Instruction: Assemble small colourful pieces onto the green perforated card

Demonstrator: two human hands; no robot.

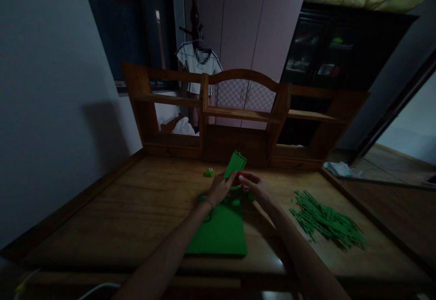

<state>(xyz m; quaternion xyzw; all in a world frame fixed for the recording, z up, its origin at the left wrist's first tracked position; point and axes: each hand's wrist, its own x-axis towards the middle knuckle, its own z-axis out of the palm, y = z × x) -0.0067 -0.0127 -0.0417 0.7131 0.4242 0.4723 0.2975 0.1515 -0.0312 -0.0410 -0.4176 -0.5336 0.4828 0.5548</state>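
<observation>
My left hand (pixel 220 189), with a thin bracelet at the wrist, is closed on a flat green piece (pixel 234 164) held raised above the table. A row of small dark marks or notches runs along its top and right edges. My right hand (pixel 257 187) meets it from the right, its fingers closed around a small red object (pixel 239 176) that touches the green piece. The red object's kind is mostly hidden by the fingers. Beneath both hands lies a larger green sheet or stack of sheets (pixel 221 234), with scissors-like loops faintly visible near the left wrist.
A heap of thin green strips (pixel 327 220) lies on the right of the wooden table (pixel 136 209). A small green figure with an eye-like spot (pixel 209 172) stands behind my hands. A wooden shelf unit (pixel 238 114) rises along the far edge. A wall borders the left.
</observation>
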